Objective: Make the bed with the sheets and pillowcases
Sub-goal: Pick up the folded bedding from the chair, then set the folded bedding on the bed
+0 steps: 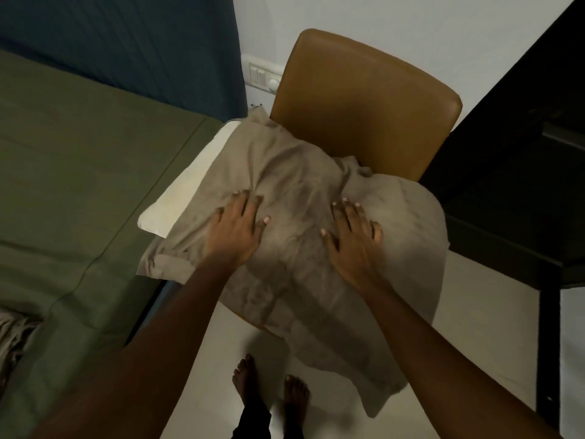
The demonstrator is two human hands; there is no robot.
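A tan leather-look chair (364, 103) is standing against a white wall (411, 20), squeezed between a bed covered in an olive-green sheet (79, 160) on the left and a dark, almost black worktop (522, 137) on the right, over a pale tiled floor (205, 359). A ribbed dark blue panel (126, 39) is rising behind the bed, and a white switch plate (262, 76) is sitting on the wall just beside the chair back. The taupe fabric pillowcase (294, 172) is lying across the chair seat, bulging with a white pillow (186, 188) whose bare end is sticking out on the left and resting on the bed's edge. The left hand (235, 229) and the right hand (351, 239) are both lying flat on the pillowcase, fingers straight and spread, pressing down and gripping nothing. The pillow is hiding nearly all of the chair seat. A crumpled grey-beige cloth (12, 337) is running out of view at the bed's lower left, and the dim light is swallowing the worktop's details. The pillowcase's loose lower corner is hanging past the seat front toward the floor, near 2 bare feet (243, 378) standing on the open strip of floor between bed and worktop.
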